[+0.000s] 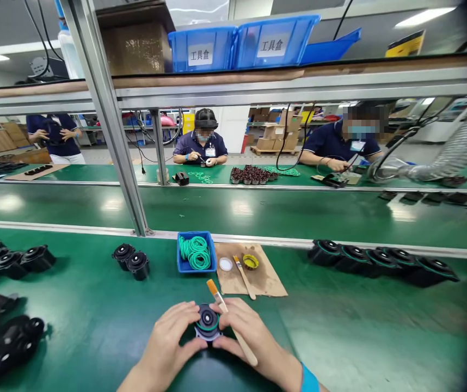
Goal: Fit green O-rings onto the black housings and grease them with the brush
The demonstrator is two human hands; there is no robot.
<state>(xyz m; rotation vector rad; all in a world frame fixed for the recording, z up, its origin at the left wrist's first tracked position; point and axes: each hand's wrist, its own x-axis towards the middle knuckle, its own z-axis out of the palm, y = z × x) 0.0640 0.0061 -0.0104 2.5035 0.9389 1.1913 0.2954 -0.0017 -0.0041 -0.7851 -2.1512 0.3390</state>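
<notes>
at the near side of the green worktop, between two bare hands, sits a black round housing, low in the middle of the view. a green ring circles it below its stepped top, and a pale flange shows at its base — whether that base rests on the surface or is lifted just off it, i cannot tell. the left hand pinches the housing from the left, fingertips at the upper edge and thumb at the base. the right hand closes on the other side in the same way, thumb near the left one, while also holding a wooden-handled brush slantwise, its orange bristles pointing up and away. a blue band wraps the right wrist.

just beyond the hands lies a cardboard sheet with dark stains, bearing a white disc, a second brush and a yellow-rimmed dish. beside it, to the left, stands a blue bin heaped with loose green rings. two black housings stand further left — and a row of ringed housings lines the back edge at right.
</notes>
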